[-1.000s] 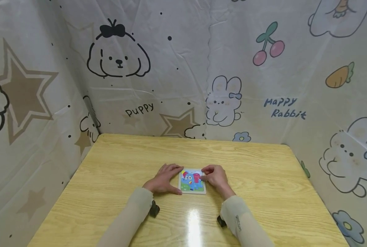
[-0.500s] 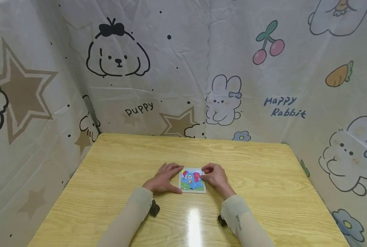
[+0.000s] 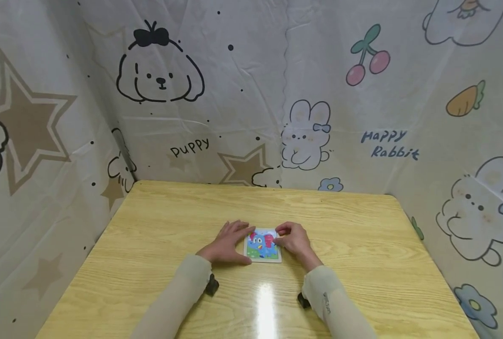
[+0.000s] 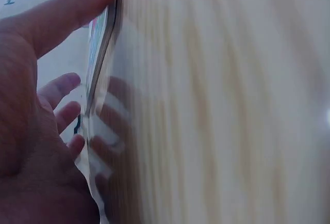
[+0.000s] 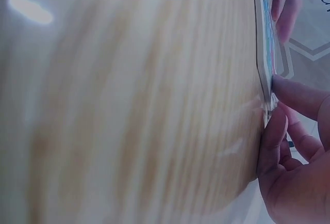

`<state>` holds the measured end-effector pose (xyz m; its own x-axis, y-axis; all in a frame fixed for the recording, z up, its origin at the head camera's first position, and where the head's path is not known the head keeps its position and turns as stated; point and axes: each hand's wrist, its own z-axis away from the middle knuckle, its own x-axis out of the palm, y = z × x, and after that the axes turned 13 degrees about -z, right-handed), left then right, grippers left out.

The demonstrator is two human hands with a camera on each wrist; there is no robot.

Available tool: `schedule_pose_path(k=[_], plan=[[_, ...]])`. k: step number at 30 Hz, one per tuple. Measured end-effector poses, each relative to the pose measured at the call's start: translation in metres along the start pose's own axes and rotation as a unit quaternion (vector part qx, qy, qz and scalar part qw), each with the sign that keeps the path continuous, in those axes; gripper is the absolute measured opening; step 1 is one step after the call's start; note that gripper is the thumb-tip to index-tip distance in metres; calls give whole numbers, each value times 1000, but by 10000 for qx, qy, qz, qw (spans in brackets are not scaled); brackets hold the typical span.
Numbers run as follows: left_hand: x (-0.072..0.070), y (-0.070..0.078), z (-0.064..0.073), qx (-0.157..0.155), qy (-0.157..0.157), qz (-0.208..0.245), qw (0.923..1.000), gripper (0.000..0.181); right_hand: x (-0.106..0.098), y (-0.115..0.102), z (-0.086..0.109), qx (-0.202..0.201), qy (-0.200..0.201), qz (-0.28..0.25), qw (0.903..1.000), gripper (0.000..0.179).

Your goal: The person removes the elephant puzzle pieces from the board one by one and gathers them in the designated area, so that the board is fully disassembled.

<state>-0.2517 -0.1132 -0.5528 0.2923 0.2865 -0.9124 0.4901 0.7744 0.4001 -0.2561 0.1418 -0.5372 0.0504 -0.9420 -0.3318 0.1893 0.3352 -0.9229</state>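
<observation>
A small square elephant puzzle (image 3: 263, 246) with a pale rim lies flat on the wooden table, between both hands. My left hand (image 3: 227, 244) is spread at its left side, with the forefinger at the far left corner and the thumb near the close left corner. In the left wrist view, the thumb (image 4: 77, 15) touches the puzzle's edge and the other fingers stay extended. My right hand (image 3: 295, 241) has bent fingers and pinches the puzzle's right edge. In the right wrist view, one fingertip (image 5: 281, 84) presses its top while others sit beside the rim.
The light wood table (image 3: 158, 212) stretches around the puzzle, with a bright reflection (image 3: 265, 306) toward the front. A printed cloth (image 3: 234, 70) hangs behind and along both sides. Small black devices (image 3: 211, 285) are worn at the wrists.
My left hand has shifted slightly right, its forefinger now lapping over the puzzle's far left corner. The right hand stays at the right edge. The head view has tilted a little.
</observation>
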Motion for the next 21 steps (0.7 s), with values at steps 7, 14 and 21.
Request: schedule_pose_path(k=[7, 14, 21], plan=[[7, 18, -9, -171, 327, 141, 9992, 80, 0, -1, 0, -31, -16, 26, 10000, 24], [17, 28, -19, -440, 977, 109, 9942, 60, -2, -2, 0, -76, -22, 96, 9999, 24], [22, 30, -20, -624, 998, 16, 9930, 63, -1, 0, 0, -20, -73, 0, 10000, 24]])
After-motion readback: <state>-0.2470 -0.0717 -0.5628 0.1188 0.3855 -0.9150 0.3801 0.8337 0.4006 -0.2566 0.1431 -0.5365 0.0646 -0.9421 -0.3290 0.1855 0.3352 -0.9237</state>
